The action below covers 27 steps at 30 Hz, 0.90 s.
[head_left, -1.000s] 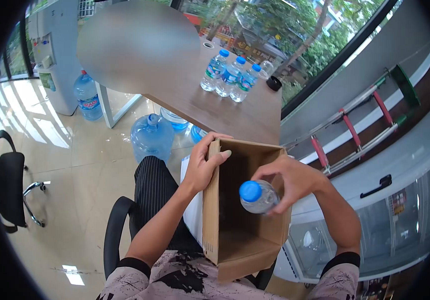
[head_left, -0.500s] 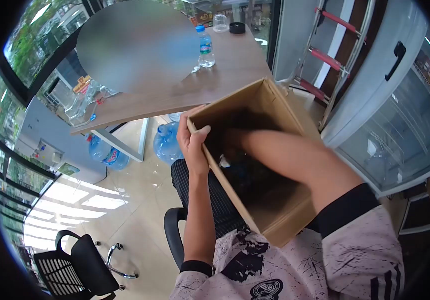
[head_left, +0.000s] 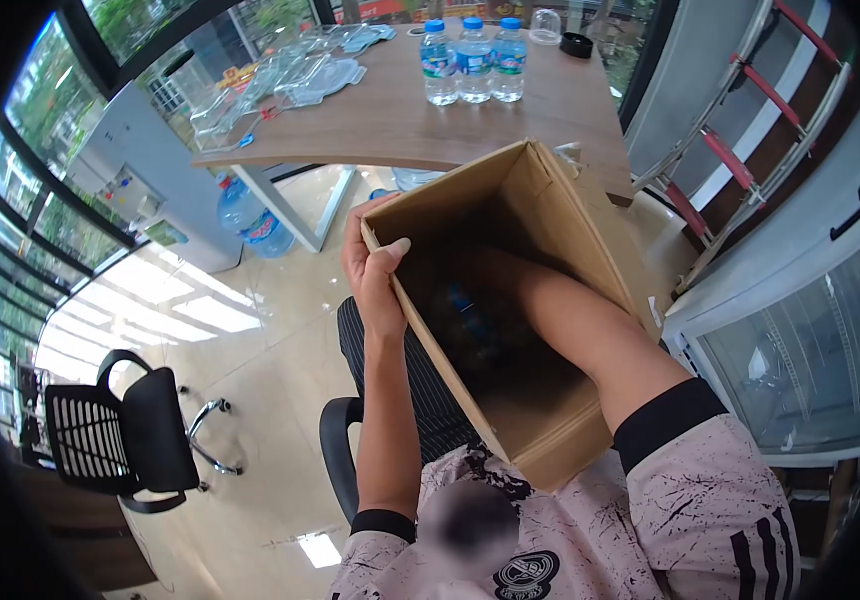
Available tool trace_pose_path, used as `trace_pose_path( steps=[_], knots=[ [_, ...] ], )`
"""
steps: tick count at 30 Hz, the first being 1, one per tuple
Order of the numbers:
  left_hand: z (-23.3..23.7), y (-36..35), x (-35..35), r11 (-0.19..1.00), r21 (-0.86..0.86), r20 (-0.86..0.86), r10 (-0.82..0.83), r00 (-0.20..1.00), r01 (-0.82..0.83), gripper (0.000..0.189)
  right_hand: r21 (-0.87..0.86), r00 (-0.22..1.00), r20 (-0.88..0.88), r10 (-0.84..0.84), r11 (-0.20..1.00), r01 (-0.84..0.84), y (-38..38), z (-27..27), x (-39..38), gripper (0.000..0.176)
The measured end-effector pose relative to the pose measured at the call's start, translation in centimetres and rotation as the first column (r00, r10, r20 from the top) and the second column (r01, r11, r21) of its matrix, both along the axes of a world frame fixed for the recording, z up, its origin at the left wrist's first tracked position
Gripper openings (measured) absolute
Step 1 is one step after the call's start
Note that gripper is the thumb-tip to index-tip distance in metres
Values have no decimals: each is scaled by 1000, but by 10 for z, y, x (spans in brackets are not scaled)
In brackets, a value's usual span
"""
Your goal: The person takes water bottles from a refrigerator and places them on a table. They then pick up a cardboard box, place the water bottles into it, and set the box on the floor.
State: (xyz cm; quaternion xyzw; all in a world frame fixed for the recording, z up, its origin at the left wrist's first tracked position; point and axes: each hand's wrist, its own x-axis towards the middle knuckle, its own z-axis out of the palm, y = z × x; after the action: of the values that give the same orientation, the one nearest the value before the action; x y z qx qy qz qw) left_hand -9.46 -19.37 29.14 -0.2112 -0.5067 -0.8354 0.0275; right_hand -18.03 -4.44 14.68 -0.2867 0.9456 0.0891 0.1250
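My left hand [head_left: 378, 265] is closed on the left rim of an open cardboard box [head_left: 525, 440], thumb inside and fingers outside. The box is tilted, its opening facing me. My right forearm [head_left: 590, 330] reaches deep into it; the right hand is lost in the dark interior, so its fingers do not show. Near that hand, a dim bottle with blue parts [head_left: 461, 298] lies inside the box. Beyond the box, three water bottles [head_left: 474, 65] with blue caps stand side by side on a wooden table [head_left: 380, 125].
Clear plastic packaging [head_left: 300, 80] lies on the table's left part, a black lid [head_left: 577, 45] at its right. A large water bottle [head_left: 255, 220] stands below. An office chair [head_left: 140, 430] is at left, a ladder [head_left: 730, 160] and glass-door fridge [head_left: 800, 350] at right.
The view has shifted, and the table now sits farther right in it. My left hand keeps the box rim; my right arm stays inside. Blue parts now show more clearly in the box.
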Motion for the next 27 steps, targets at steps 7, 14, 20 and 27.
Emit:
trace_pose_path(
  steps=[7,14,20,27],
  knots=[
    [6,-24,17,988,-24,-13,150,989,-151,47,-36,993,-59,99,994,-101,-32,-5,-8,58],
    [-1,-46,24,978,36,-9,207,978,-207,49,-12,976,-82,200,979,-201,-63,-8,-12,57],
    [3,-54,30,950,-24,-32,310,950,-311,49,142,936,-40,349,929,-341,-93,7,0,56],
    [-10,-51,14,968,66,-18,242,970,-240,44,-51,795,510,328,934,-353,-86,246,102,35]
  ],
)
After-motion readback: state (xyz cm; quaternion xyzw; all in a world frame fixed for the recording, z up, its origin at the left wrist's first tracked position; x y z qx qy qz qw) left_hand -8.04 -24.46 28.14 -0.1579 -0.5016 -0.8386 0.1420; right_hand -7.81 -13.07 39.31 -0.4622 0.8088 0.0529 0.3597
